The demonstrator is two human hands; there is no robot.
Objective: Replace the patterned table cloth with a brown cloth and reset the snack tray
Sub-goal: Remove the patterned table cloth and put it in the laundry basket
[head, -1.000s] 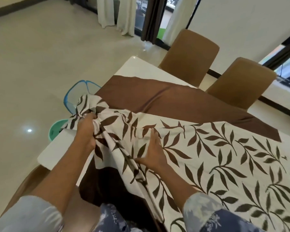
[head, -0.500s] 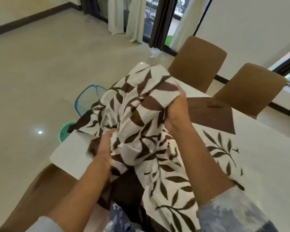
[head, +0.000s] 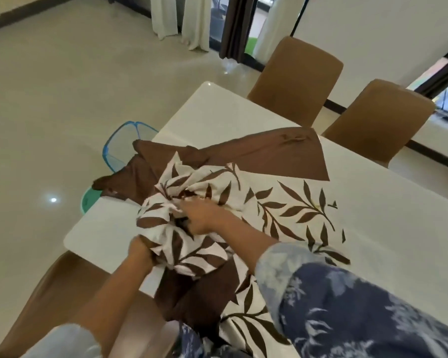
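Low in the frame's centre, the left hand point(head: 140, 250) grips the bunched patterned cloth point(head: 212, 187); fingers of the right hand point(head: 204, 219) disappear in its folds, grip unclear.

One table point(head: 217, 112). Three chairs: left far chair point(head: 295, 81) and right far chair point(head: 378, 120) along its far edge, near chair point(head: 49, 293) at its near-left corner. One patterned cloth point(head: 282, 202). Two hands: left hand point(head: 140, 251), right hand point(head: 204, 215). On the floor off the left edge, one blue-rimmed basket point(head: 124, 140) and one green round item point(head: 88, 200).
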